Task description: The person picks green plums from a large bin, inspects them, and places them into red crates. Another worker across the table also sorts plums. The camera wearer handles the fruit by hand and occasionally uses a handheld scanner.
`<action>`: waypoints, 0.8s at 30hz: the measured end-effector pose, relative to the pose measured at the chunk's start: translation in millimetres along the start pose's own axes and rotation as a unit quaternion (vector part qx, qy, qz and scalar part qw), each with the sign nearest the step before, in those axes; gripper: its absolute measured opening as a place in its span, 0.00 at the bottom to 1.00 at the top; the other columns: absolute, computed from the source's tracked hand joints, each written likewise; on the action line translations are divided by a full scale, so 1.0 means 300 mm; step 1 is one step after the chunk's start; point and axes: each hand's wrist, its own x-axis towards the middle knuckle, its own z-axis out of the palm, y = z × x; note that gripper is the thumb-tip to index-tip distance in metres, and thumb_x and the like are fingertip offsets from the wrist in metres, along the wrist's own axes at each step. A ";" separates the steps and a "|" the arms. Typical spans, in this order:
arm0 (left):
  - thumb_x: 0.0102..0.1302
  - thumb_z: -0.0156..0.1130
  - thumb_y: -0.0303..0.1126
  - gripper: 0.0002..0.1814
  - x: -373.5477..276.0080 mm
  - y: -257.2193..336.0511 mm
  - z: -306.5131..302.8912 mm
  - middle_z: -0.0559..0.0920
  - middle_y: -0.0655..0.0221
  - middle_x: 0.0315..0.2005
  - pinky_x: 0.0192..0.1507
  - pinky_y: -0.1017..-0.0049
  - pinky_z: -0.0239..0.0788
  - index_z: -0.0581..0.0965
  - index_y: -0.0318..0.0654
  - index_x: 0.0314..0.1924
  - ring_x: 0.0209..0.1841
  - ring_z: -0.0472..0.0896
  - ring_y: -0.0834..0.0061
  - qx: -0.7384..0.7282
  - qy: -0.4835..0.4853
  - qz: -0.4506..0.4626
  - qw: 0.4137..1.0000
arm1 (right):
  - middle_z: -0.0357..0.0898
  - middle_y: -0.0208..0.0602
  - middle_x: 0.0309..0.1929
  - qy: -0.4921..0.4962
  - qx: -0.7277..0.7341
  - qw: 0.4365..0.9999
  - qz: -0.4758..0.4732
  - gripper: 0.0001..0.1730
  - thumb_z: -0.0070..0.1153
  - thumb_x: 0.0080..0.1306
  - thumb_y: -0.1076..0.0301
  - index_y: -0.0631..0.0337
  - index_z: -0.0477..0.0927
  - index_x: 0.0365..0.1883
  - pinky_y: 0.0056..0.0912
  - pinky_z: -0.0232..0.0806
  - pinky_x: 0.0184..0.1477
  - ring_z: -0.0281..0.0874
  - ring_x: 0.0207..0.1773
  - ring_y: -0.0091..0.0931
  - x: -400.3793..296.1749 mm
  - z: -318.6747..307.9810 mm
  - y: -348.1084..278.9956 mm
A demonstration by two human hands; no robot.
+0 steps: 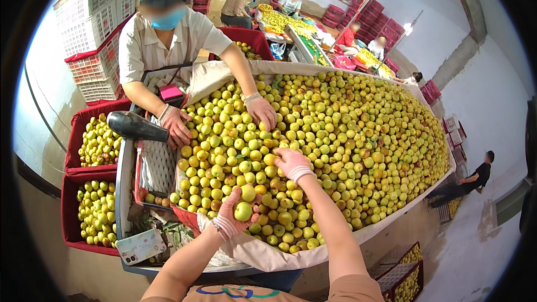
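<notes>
A heap of small round yellow-green fruits point(352, 142) fills a large cloth-lined bin before me. Some fruits have brown patches. My left hand point(233, 214), in a striped thin glove, is at the near left edge of the heap, palm up, its fingers around a green fruit point(243, 211) with another fruit point(248, 193) resting just above it. My right hand point(292, 163), gloved the same way, reaches onto the middle of the heap; its fingertips touch a yellow fruit point(269, 159), and whether they grip it is unclear.
Across the bin, a masked co-worker point(168, 46) has both gloved hands on the fruits. A black hair dryer point(136, 126) and a phone point(141, 246) lie at the left end. Red-lined crates point(69, 214) of fruit stand left; more crates point(409, 268) stand low right. Several people sit farther back.
</notes>
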 end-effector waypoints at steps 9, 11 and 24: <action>0.68 0.61 0.58 0.31 -0.010 0.000 0.029 0.82 0.59 0.45 0.42 0.58 0.81 0.75 0.37 0.55 0.40 0.81 0.60 -0.046 0.062 0.041 0.996 | 0.76 0.45 0.56 -0.061 -0.010 0.998 -0.016 0.22 0.56 0.63 0.52 0.46 0.77 0.55 0.46 0.71 0.60 0.78 0.56 0.42 -0.048 0.086 -0.144; 0.68 0.61 0.58 0.31 -0.011 0.004 0.018 0.82 0.58 0.45 0.41 0.58 0.81 0.75 0.38 0.54 0.40 0.81 0.60 -0.061 0.038 0.030 0.997 | 0.72 0.44 0.58 -0.024 0.125 0.991 -0.035 0.21 0.56 0.61 0.55 0.48 0.77 0.51 0.47 0.71 0.60 0.78 0.55 0.44 -0.090 0.134 -0.098; 0.68 0.56 0.65 0.34 -0.001 -0.036 0.087 0.83 0.57 0.47 0.49 0.47 0.80 0.76 0.41 0.54 0.48 0.82 0.52 0.003 0.133 0.100 0.986 | 0.83 0.41 0.52 -0.054 -0.152 0.984 0.071 0.19 0.52 0.69 0.59 0.53 0.77 0.56 0.43 0.77 0.50 0.84 0.53 0.38 0.103 0.126 0.030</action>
